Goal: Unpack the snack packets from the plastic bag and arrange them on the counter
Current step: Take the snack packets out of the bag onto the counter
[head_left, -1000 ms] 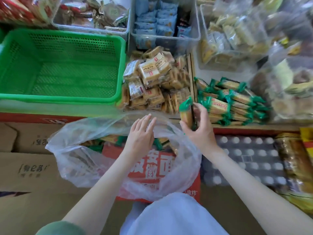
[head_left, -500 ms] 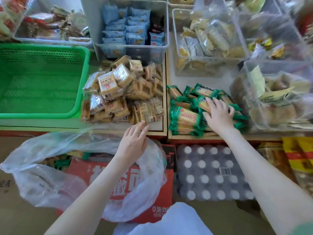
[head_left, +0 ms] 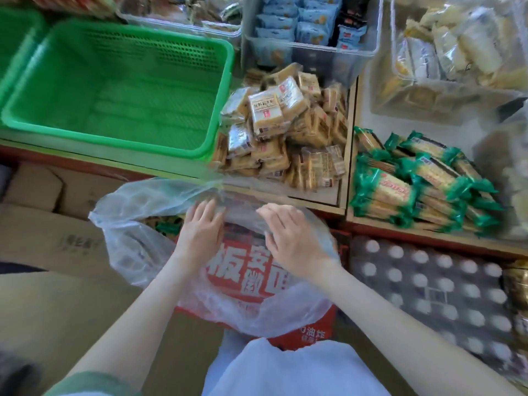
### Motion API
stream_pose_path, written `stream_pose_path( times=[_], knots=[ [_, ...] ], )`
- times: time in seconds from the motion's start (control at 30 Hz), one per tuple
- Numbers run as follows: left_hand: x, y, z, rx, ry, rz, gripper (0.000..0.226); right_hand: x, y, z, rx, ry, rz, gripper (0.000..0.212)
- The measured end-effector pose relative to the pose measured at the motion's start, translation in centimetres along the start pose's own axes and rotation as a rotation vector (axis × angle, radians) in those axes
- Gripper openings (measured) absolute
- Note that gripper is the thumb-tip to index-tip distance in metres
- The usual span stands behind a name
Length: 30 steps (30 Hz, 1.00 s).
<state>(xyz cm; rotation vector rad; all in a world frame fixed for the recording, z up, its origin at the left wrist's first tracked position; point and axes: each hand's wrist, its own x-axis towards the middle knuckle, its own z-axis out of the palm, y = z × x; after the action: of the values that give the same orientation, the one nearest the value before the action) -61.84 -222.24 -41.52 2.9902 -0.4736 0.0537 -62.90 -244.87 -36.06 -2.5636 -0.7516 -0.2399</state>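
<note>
The plastic bag sits low in front of the person, slumped over a red box, with its mouth open towards the counter edge. A few snack packets with green ends show through the film in the bag's far left part; the rest of its contents are too blurred to tell. The left hand lies flat on the bag's far rim, fingers straight and close together, holding nothing. The right hand rests just beside it on the same rim, fingers loosely spread and slightly bent over the plastic, with no packet in them. A narrow gap of film separates the two hands.

Beyond the bag and to its right, a heap of green-wrapped packets lies on the counter, close to its front edge, with bare board behind the heap. Straight beyond the bag a pile of brown packets fills its section up to a thin wooden divider. Beyond the bag to the left stands a green basket, its near rim close to the counter edge. Further back than the brown pile is a clear bin of blue packets. Right of the bag, below the counter, lies a wrapped pack of bottles; left of the bag are cardboard boxes
</note>
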Motion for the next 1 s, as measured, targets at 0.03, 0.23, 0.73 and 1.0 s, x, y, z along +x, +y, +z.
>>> stream_pose_path(
  times=[0.03,0.23,0.73,1.0],
  knots=[
    [-0.9,-1.8,0.1,0.046,-0.065,-0.053,0.054,0.6,-1.3,1.8,0.025,-0.044,-0.011,0.037],
    [-3.0,-10.5,0.6,0.108,-0.159,-0.062,0.08,4.9,-7.2,11.3,0.005,-0.335,0.033,0.045],
    [2.3,-15.1,1.1,-0.193,-0.016,-0.087,0.04,8.7,-9.4,18.8,-0.533,-0.537,0.055,0.062],
    [1.0,-15.2,-0.1,-0.492,0.075,-0.23,0.03,6.4,-8.7,17.2,-0.312,-0.818,0.046,0.085]
  ],
)
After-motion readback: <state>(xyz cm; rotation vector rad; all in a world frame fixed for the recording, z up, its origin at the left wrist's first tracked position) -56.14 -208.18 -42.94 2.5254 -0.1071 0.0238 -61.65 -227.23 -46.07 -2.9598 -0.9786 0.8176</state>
